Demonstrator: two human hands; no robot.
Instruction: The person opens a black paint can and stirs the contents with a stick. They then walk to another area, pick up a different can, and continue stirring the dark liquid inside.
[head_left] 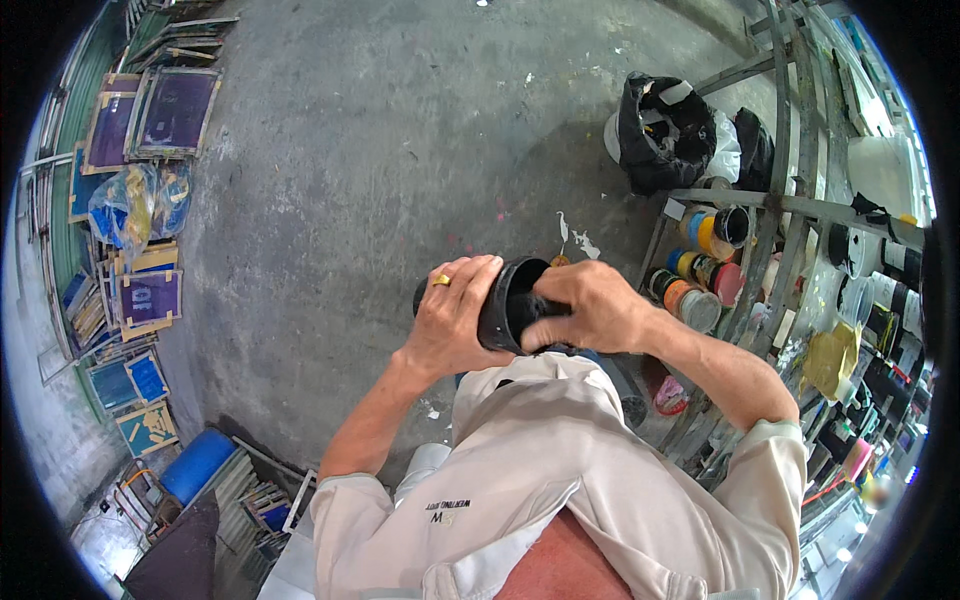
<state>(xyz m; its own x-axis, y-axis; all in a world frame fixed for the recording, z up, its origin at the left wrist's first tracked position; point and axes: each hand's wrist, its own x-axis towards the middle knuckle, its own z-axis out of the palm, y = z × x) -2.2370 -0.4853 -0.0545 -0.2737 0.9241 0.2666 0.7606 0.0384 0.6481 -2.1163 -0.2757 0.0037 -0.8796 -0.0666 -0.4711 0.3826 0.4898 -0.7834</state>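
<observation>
My left hand is wrapped round the side of a black cylindrical container, with a gold ring on one finger. The container is tipped with its dark opening toward the right. My right hand reaches into that opening, its fingers bent, blurred and partly hidden inside, so I cannot make out whether they grip anything. Both forearms come in from below, either side of my beige shirt.
Framed screens lean along the left wall, near a blue drum. Grey concrete floor stretches ahead. At right, a metal rack holds colourful tubs and clutter. A black bag-lined bin stands beside it.
</observation>
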